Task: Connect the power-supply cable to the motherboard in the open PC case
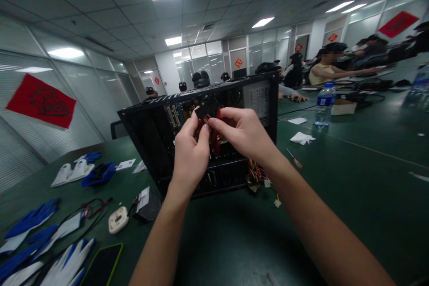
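An open black computer case (pixel 197 183) stands on the table in front of me. Before its open side, my left hand (pixel 191 149) pinches the left end of a small black rectangular part (pixel 207 109). My right hand (pixel 246 132) is closed at the right end of the same part, with thumb and forefinger pressed together. Red wires (pixel 215 140) hang just below the fingers; where they attach is hidden. Behind the hands are card slots (pixel 176 115) inside the case and a power supply (pixel 256 98) at its upper right. Multicoloured cables (pixel 255 174) spill out at the lower right.
Left on the green table (pixel 214 241) lie gloves (pixel 67 263), a phone (pixel 102 266), a white oval object (pixel 118 220), a black box-shaped part (pixel 146 204) and a blue tray (pixel 98 174). To the right are a screwdriver (pixel 294 158) and a water bottle (pixel 324 105). Other people sit beyond.
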A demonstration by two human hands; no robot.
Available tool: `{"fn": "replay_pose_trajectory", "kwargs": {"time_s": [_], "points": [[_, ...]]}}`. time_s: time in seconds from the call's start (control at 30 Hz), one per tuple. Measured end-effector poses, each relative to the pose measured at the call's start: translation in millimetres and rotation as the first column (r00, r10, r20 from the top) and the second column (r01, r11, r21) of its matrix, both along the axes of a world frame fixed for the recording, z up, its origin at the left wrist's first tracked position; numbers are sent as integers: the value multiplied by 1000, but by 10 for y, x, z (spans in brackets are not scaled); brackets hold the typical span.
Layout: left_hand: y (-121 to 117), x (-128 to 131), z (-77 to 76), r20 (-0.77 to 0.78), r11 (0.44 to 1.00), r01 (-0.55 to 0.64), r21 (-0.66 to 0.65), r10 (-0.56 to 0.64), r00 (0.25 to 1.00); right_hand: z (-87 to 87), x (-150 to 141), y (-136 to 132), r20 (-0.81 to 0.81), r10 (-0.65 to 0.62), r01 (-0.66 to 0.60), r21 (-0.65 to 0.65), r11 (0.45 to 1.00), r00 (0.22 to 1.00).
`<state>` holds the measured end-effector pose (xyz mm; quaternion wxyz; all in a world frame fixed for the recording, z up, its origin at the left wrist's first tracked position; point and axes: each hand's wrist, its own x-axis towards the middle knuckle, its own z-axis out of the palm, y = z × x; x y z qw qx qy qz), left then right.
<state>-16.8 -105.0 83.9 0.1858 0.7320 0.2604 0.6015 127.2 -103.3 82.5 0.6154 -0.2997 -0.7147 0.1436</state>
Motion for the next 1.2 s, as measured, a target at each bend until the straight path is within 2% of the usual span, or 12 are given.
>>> {"fn": "replay_pose_trajectory", "kwargs": {"time_s": [0.13,0.2,0.3,0.4,0.5,0.67,0.8,0.93,1.1,1.2], "points": [[265,-16,-153,-82,989,-145,-9,144,986,-177,-27,284,15,-22,23,-63,998,1000],[467,-27,-276,-220,968,-247,-34,234,947,-340,-41,499,26,-47,50,-114,992,999],[753,-39,-473,-377,934,-337,-122,270,886,-634,-66,824,17,-45,47,-230,972,999],[930,-30,-647,-513,892,-411,-189,266,816,-888,-99,1042,-70,33,-60,-419,906,997],[1006,-7,-788,-623,852,-486,-196,274,732,-1031,-118,1119,-138,35,-106,-552,827,990],[1093,-23,-923,-735,830,-519,-203,222,641,-1084,-102,1125,-122,2,-85,-682,726,993],[1174,-80,-952,-778,806,-557,-200,215,590,-1093,-106,1141,-113,10,-89,-720,688,993],[1215,-98,-969,-768,829,-516,-214,183,613,-1080,-112,1128,-105,16,-87,-722,686,994],[1195,-78,-990,-709,873,-427,-236,146,690,-1044,-99,1103,-174,-15,-119,-733,670,985],[1203,-75,-1014,-688,888,-383,-254,113,717,-1061,-94,1125,-154,-20,-99,-722,685,988]]}}
